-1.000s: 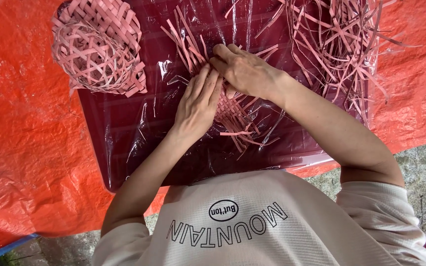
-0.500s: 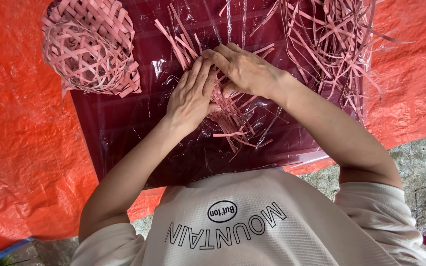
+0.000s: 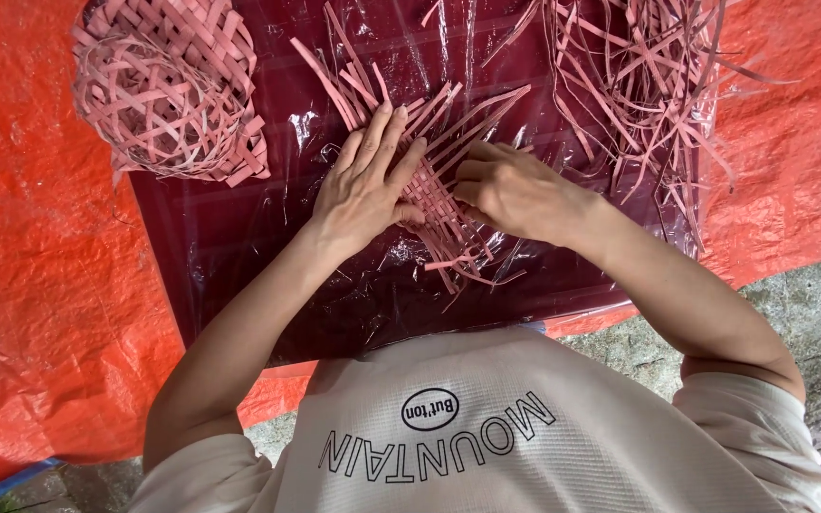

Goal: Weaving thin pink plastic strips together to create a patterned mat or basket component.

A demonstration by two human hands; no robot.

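- A small flat woven mat (image 3: pixel 434 204) of pink strips is lain on a dark red plastic sheet (image 3: pixel 239 256), directly under and between both hands.
- The left hand (image 3: pixel 363 190) is laid flat on the mat's left part, fingers spread and extended away from the body, so that the crossed strips are pinned down.
- The right hand (image 3: pixel 515 190) is curled at the mat's right edge; a strip appears to be pinched between thumb and fingers, though the fingertips are partly hidden and the exact grip cannot be told.
- Loose strip ends (image 3: pixel 363 76) are fanned out beyond the fingertips of the left hand, and shorter ends are seen sticking out toward the body.
- For the weave to be kept tight, the flat pressure of the left hand is best held close to the crossing being worked, and the pinched strip is best slid snugly against its neighbour, kept flat and untwisted.
- A domed, half-woven basket (image 3: pixel 168 90) is placed well to the left of the left hand.
- A loose heap of strips (image 3: pixel 639 85) is spread beyond and to the right of the right hand.
- An orange tarp (image 3: pixel 40 285) is laid beneath the sheet on both sides.
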